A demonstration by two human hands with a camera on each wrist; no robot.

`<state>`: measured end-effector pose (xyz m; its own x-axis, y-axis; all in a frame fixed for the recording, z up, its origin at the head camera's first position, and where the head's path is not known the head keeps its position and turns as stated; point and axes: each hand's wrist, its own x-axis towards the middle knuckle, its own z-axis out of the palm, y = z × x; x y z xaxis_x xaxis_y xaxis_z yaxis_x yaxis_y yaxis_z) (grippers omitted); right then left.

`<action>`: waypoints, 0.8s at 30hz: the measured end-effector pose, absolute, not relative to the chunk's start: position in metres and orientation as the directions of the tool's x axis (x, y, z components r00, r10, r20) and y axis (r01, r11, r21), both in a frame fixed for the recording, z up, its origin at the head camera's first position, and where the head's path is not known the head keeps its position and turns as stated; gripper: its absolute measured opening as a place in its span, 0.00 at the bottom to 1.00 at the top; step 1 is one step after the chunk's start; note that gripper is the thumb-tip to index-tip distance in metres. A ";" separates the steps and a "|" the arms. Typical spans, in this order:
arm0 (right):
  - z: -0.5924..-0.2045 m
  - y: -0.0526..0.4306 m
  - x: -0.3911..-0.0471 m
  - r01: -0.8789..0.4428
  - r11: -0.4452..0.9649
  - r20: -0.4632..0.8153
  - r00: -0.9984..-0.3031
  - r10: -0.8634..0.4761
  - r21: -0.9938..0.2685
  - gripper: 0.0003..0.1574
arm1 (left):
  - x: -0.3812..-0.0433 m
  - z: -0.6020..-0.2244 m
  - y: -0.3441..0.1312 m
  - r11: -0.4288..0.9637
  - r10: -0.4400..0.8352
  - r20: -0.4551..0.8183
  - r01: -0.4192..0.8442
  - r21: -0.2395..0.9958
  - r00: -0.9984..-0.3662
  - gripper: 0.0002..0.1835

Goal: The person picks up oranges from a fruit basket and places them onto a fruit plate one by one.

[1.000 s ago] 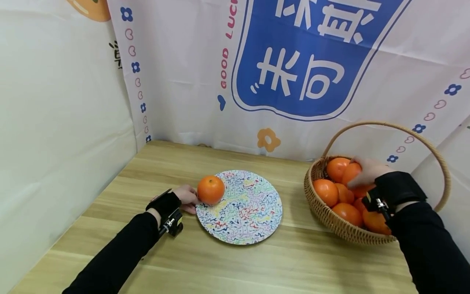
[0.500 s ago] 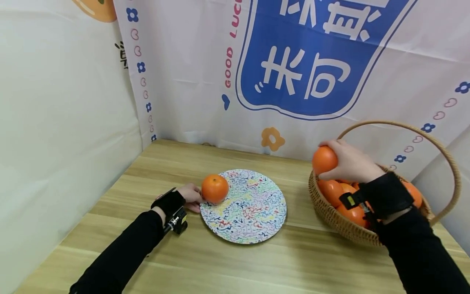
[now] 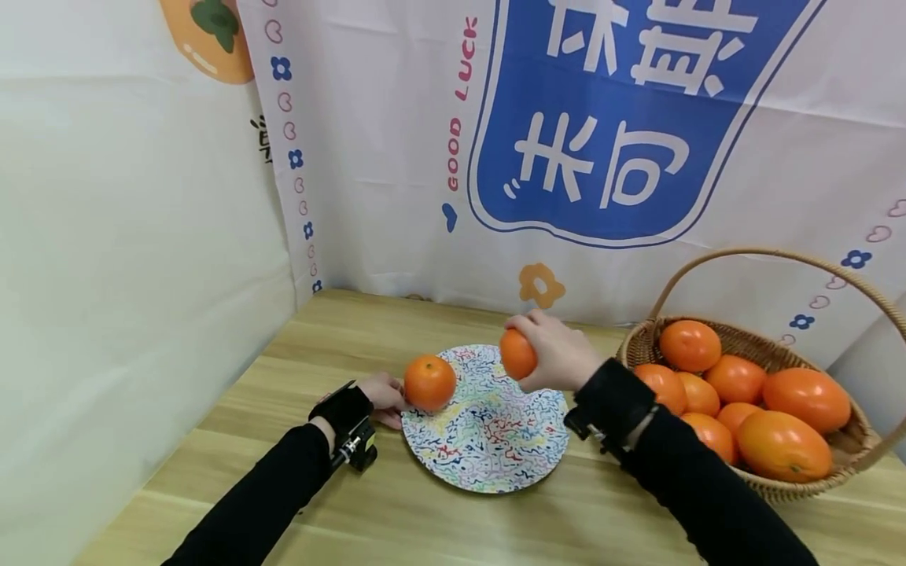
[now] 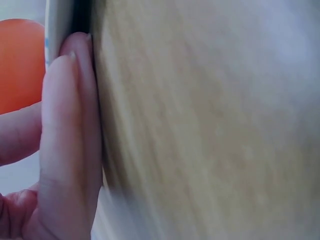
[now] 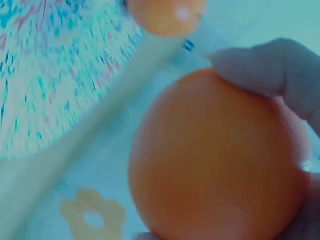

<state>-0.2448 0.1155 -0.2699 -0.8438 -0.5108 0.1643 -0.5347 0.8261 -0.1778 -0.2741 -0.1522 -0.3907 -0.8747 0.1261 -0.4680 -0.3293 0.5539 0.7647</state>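
Orange fruit (image 3: 518,354) is now held in the right hand (image 3: 559,352), fingers curled round it, above the plate (image 3: 488,464) toward its one o'clock side. A moment ago that grasp was over the basket's near rim, and before that it was down among the fruit, so the carry across the counter (image 3: 354,511) looks nearly complete. The right wrist view shows the fruit apart from the plate, so it seems the setting-down is not yet done; the exact height I cannot tell.

Below it, the left hand (image 3: 384,398) has kept its place at the plate's nine-to-ten o'clock edge. It appears to pinch the rim, straight fingers along the edge with another digit on the upper side, probably to steady it. Just inside that hand sits the first fruit (image 3: 429,383), unmoved, at ten o'clock on the plate, with bare surface beyond it for a second.

Off at three o'clock from the plate, the wicker basket (image 3: 786,491) is no longer covered by the arm, and its remaining fruit (image 3: 786,444) shows plainly. Farthest, at twelve, hangs the printed cloth (image 3: 389,236).
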 end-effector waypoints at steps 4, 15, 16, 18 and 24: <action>-0.292 0.089 -0.255 -0.545 0.818 0.135 -0.839 -0.528 -0.184 0.47 | -0.272 -0.389 -0.153 0.549 0.129 -0.465 -0.327 0.769 -0.876 0.08; -0.331 0.055 -0.276 -0.471 0.862 0.046 -0.881 -0.471 -0.189 0.45 | -0.263 -0.383 -0.149 0.538 0.106 -0.479 -0.355 0.765 -0.872 0.08; -0.334 0.055 -0.278 -0.464 0.865 0.040 -0.884 -0.466 -0.191 0.45 | -0.263 -0.383 -0.148 0.536 0.099 -0.482 -0.361 0.763 -0.871 0.08; -0.339 0.055 -0.281 -0.453 0.868 0.033 -0.889 -0.457 -0.202 0.45 | -0.264 -0.384 -0.148 0.538 0.094 -0.487 -0.368 0.759 -0.868 0.08; -0.348 0.053 -0.292 -0.457 0.853 0.042 -0.886 -0.462 -0.253 0.46 | -0.267 -0.387 -0.150 0.530 0.085 -0.481 -0.369 0.763 -0.873 0.07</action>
